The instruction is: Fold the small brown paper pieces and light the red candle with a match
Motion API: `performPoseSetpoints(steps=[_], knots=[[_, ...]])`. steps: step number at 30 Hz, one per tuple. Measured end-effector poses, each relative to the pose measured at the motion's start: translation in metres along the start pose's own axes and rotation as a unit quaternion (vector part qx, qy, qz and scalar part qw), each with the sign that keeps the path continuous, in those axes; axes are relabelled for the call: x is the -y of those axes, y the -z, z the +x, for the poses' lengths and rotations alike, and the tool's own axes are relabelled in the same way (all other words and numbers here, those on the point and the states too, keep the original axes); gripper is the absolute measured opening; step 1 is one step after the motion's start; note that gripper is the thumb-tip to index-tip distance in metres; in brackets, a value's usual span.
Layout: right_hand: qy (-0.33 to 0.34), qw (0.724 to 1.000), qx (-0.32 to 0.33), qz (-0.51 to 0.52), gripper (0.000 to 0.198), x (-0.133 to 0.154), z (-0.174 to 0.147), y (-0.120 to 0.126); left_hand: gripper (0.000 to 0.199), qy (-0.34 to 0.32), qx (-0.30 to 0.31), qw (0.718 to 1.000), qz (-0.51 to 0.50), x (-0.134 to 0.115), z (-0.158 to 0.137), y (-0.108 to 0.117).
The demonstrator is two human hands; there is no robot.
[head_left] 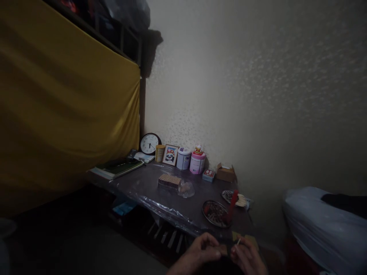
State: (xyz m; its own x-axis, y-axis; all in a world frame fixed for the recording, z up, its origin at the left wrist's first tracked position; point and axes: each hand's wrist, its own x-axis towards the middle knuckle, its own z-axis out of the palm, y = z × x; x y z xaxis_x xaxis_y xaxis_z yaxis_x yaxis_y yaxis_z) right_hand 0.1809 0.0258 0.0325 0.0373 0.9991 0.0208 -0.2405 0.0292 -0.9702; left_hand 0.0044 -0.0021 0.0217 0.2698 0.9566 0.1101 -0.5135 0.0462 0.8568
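A dim room: yellow cloth (86, 95) hangs at the left beside a pale, speckled wall (243, 107). Against that wall stands a dark table (137, 189) under glossy clear plastic, with a clock (148, 144), a framed panda picture (170, 155) and two tins along its back. At the near edge, the left hand (204, 249) pinches a small brown piece (223, 250); the right hand (248, 255), just beside it, has its fingers closed on a thin pale stick (238, 241).

Beyond the left hand (203, 250), glossy, wrinkled clear plastic film (160, 203) covers the tabletop (140, 185); beyond the right hand (247, 254), a shiny metal-looking plate (203, 211) and matt cardboard box (225, 174). Matt cloth (74, 99) hangs further left.
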Motion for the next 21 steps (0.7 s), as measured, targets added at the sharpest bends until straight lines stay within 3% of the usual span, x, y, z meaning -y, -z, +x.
performPoseSetpoints(steps=[10, 15, 21], knots=[[-0.014, 0.999, -0.002, 0.042, 0.057, 0.009, -0.009, -0.004, 0.030, -0.007, -0.003, 1.000, -0.003, -0.004, -0.002, -0.006], [0.001, 1.000, 0.007, 0.030, 0.050, 0.011, -0.012, -0.004, 0.032, 0.023, -0.032, 0.999, -0.014, 0.000, 0.001, -0.005], [-0.003, 1.000, 0.003, 0.031, 0.049, 0.014, -0.013, -0.005, 0.034, 0.051, -0.007, 0.999, -0.015, 0.001, -0.001, -0.004]])
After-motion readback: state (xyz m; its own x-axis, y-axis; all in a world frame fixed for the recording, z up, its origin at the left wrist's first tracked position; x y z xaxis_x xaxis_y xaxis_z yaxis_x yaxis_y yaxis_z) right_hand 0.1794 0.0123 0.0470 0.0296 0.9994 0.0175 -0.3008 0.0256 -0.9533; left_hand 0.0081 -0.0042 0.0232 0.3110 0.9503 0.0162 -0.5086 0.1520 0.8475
